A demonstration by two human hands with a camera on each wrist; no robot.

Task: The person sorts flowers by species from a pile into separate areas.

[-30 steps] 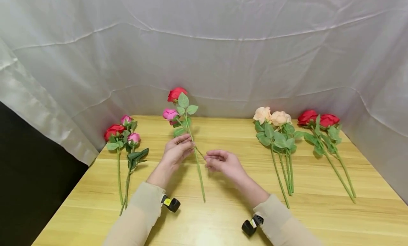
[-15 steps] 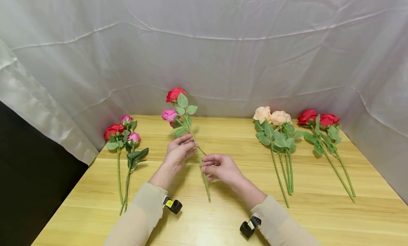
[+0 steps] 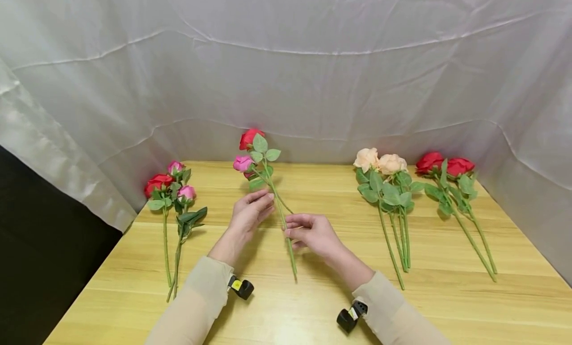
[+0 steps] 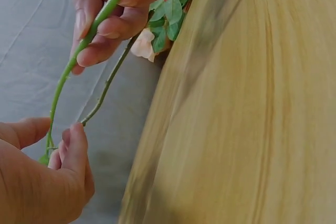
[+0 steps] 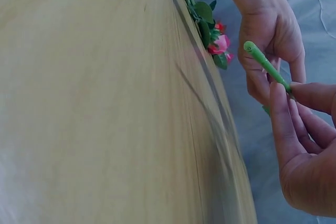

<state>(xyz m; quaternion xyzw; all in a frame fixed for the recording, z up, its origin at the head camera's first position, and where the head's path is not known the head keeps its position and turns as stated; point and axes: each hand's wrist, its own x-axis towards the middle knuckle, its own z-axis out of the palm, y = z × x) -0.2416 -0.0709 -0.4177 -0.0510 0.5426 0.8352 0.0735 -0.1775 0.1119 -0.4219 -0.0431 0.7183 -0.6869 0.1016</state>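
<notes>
My right hand (image 3: 313, 236) pinches the long green stem of a red rose (image 3: 251, 139) between thumb and fingertips. A pink rose (image 3: 243, 163) sits just below the red bloom, and its thinner, darker stem (image 4: 106, 85) crosses behind and runs to the right hand too. In the right wrist view the cut end of the green stem (image 5: 262, 60) sticks out past the thumb. My left hand (image 3: 251, 213) is close beside the stems higher up, below the leaves. In the left wrist view its thumb and fingers stand apart, with the stems at the fingertips.
On the wooden table (image 3: 330, 300), a red rose (image 3: 158, 182) and pink roses (image 3: 186, 192) lie at the left. Peach roses (image 3: 392, 164) and red roses (image 3: 460, 167) lie at the right. A grey curtain (image 3: 313, 97) hangs along the back.
My right hand has come onto the green stem and grips it. The roses have shifted slightly right and down, while the left hand's fingers have loosened from the stems.
</notes>
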